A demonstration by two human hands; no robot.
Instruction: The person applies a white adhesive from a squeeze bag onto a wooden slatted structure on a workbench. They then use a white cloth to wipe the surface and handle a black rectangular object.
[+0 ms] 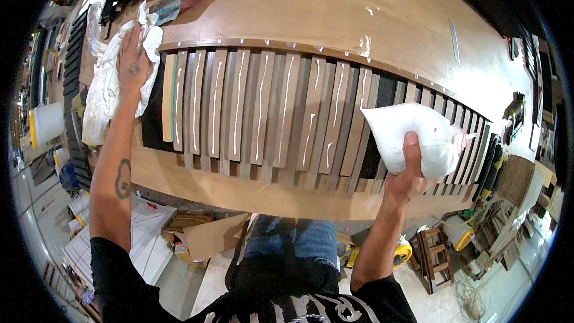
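My right hand (408, 173) squeezes a plump white bag of glue (397, 134), its thumb pressed into the side. The bag's pointed tip is over one of the wooden strips (354, 125) toward the right of the row. Thin white lines of glue (261, 101) run lengthwise along several strips to the left of it. At the far left, my left hand (133, 66) lies with stretched fingers on a crumpled white cloth (104, 84).
The strips lie side by side across a wooden bench (287, 0), over a black backing (156, 119). A crumpled printed plastic wrapper (179, 3) is beside the cloth. More narrow strips (454, 116) continue at right. A small wooden stool (434, 254) stands on the floor.
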